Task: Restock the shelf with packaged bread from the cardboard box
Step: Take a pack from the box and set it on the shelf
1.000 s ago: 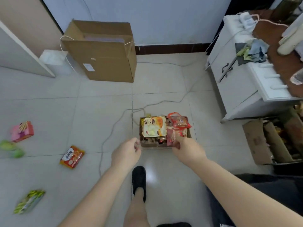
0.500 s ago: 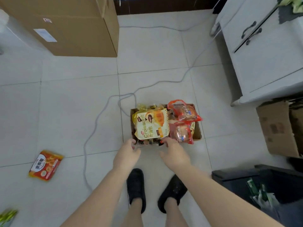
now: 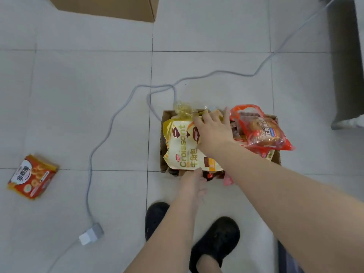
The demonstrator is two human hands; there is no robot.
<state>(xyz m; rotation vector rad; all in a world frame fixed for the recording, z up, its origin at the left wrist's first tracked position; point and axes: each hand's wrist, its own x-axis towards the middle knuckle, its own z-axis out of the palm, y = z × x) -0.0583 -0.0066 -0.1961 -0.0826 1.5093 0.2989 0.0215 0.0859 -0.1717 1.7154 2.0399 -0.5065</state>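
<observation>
Right hand (image 3: 213, 133) lay spread flat on croissant bag (image 3: 183, 146); left hand (image 3: 194, 183), relaxed, touched its near edge. Bag likely light, crushable; best held by edges.

A home room, by its pale tiled floor (image 3: 78, 115), trailing power cable (image 3: 110, 123) (adapter attached) and house slippers (image 3: 216, 241).

Your right hand (image 3: 213, 133) covered pt of the croissant bag (image 3: 184, 148). Left hand (image 3: 194, 183) fingers went under its near edge, grip not visible. Big carton (image 3: 110, 6) cut off at top edge. Red bread pack (image 3: 264, 133) hid the box's (image 3: 163, 123) contents.
</observation>
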